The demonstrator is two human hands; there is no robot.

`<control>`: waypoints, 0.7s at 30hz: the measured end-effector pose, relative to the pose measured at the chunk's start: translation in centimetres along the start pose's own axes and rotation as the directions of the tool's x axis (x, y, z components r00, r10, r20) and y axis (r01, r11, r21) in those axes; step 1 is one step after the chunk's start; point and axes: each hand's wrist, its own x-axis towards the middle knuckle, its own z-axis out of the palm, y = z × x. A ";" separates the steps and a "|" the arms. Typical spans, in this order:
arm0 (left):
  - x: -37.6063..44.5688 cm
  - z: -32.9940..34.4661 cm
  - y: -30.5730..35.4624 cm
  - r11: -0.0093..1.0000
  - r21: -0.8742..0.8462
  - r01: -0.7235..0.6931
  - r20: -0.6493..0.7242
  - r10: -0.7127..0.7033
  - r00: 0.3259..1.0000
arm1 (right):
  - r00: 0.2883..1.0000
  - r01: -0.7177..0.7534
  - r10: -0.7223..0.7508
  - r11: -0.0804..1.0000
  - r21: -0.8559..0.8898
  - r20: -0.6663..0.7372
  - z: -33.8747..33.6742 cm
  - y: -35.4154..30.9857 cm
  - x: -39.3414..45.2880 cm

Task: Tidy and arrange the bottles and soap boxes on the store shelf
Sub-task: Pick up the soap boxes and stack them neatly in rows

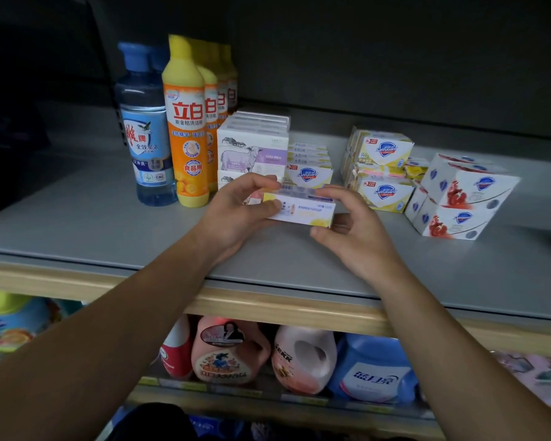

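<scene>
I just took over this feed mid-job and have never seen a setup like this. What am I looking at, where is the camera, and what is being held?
There is no machine here: these are a person's two bare arms, filmed by one wide-angle camera worn on the head, looking down and forward. The left hand and right hand together hold a small soap box above a grey shelf. On the shelf stand a blue bottle, a row of yellow bottles, and stacks of soap boxes. A lower shelf holds detergent jugs.
</scene>
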 end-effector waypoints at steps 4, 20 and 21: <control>0.1 -0.1 -0.2 1.000 0.025 0.016 -0.003 -0.016 1.000 | 0.999 0.044 -0.046 0.996 -0.076 -0.019 0.2 -0.1 0.0; -1.2 0.9 -0.5 0.436 0.876 -0.203 0.067 0.309 0.949 | 0.933 -0.224 0.146 0.951 -0.215 -0.329 -0.8 1.0 1.2; -1.0 0.8 -0.5 0.373 0.903 -0.212 0.101 0.294 0.951 | 0.948 -0.200 0.108 0.933 -0.299 -0.300 -0.9 0.8 1.3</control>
